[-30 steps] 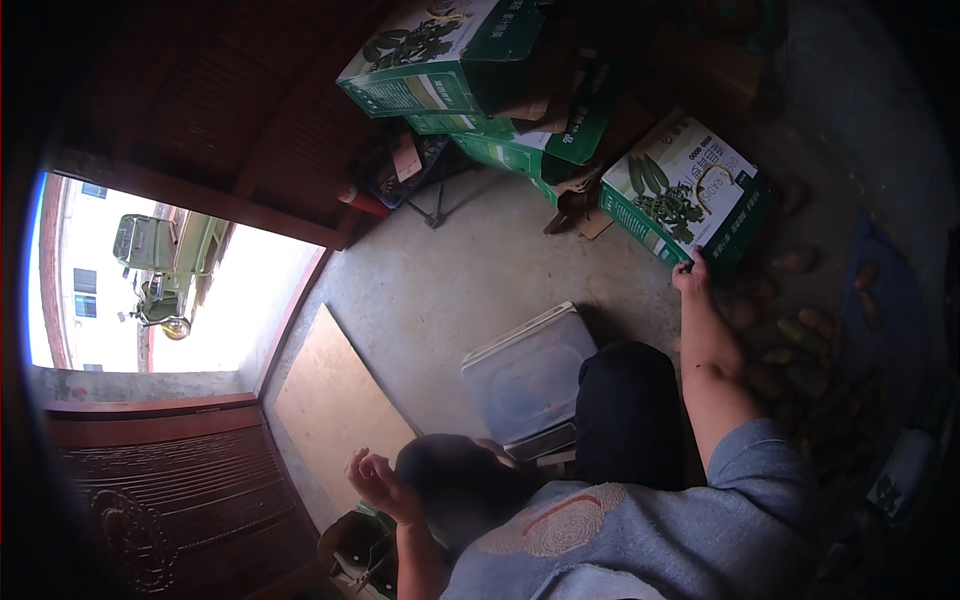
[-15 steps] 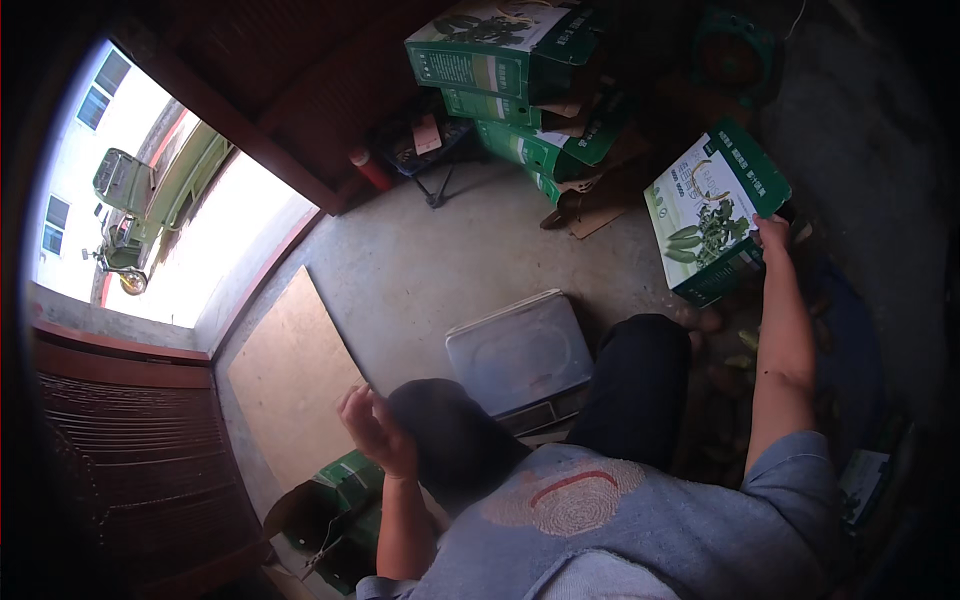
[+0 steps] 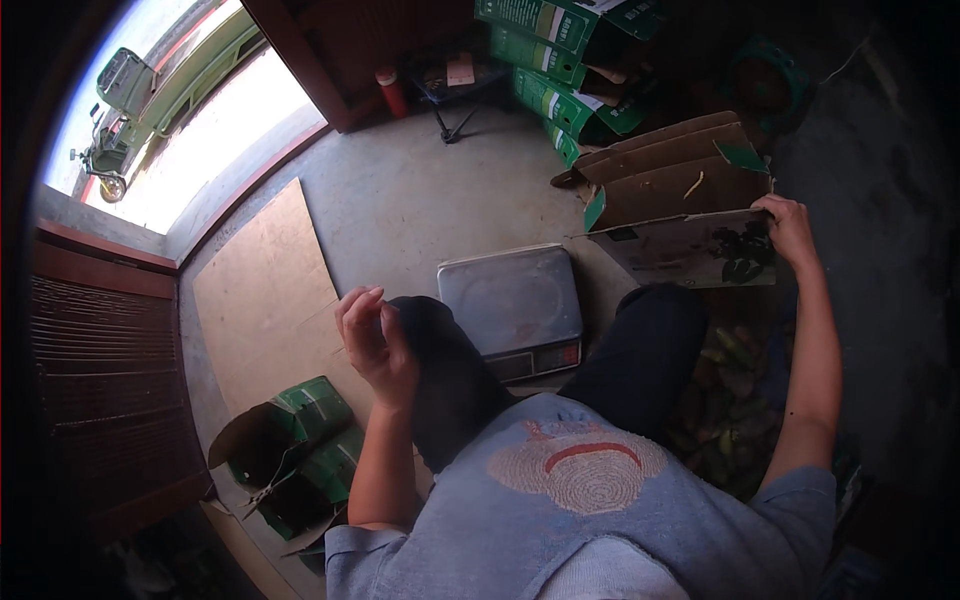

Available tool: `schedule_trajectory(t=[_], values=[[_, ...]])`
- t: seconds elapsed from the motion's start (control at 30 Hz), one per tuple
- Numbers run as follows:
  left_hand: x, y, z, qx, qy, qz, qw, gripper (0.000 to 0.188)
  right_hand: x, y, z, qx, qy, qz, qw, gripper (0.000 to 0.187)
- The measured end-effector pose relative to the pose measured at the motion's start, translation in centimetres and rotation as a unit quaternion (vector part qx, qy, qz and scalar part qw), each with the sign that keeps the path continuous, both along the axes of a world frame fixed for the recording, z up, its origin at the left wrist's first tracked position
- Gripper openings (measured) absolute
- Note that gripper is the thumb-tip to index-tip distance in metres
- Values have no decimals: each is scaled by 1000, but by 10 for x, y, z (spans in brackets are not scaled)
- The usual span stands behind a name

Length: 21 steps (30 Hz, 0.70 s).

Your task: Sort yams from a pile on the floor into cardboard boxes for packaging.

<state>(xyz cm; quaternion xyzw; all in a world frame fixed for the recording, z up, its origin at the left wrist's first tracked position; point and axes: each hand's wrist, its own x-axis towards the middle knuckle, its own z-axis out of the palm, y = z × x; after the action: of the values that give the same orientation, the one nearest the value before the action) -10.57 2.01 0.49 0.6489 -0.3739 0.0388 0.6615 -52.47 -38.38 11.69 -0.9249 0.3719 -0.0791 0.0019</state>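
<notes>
My right hand [image 3: 785, 228] grips the upper right edge of a cardboard carton [image 3: 690, 250], which has a pale printed side and green corners. Its flaps stand up, showing brown insides and a short cord loop. My left hand [image 3: 375, 345] is raised by my left knee, fingers loosely curled and nothing visible in them. Between my knees, a weighing scale [image 3: 510, 300] with a metal platform rests on the floor. To the right of my right leg lies a heap of long greenish and brown vegetables [image 3: 735, 375], partly in shadow.
Green cartons [image 3: 555, 100] are stacked at the back. Left of them, a red bottle [image 3: 391, 92] stands by a small folding stool [image 3: 455, 85]. A flat board [image 3: 265, 280] lies on the left floor, with more green cartons [image 3: 315, 440] nearer me. Outside the doorway is a green three-wheeled vehicle [image 3: 125, 120].
My right hand has tipped the carton, so its flaps and brown inside show instead of the printed top; it sits slightly further left. My left hand stays raised. The whole view has shifted.
</notes>
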Motion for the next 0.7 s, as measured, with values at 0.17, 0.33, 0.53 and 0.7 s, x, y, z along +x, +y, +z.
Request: schedule_trajectory(t=[0.17,0.33,0.53,0.7], values=[[-6,0,13,74,-60,-22,995,33,69,30,8,88,-97,68,989,25],[-12,2,20,179,-49,-5,983,59,112,52,-41,174,-204,147,952,16],[-27,-15,24,291,-165,32,942,77,131,87,-142,304,-261,141,905,24],[-42,-16,17,482,-249,9,840,73,111,91,-167,417,-128,69,897,20]])
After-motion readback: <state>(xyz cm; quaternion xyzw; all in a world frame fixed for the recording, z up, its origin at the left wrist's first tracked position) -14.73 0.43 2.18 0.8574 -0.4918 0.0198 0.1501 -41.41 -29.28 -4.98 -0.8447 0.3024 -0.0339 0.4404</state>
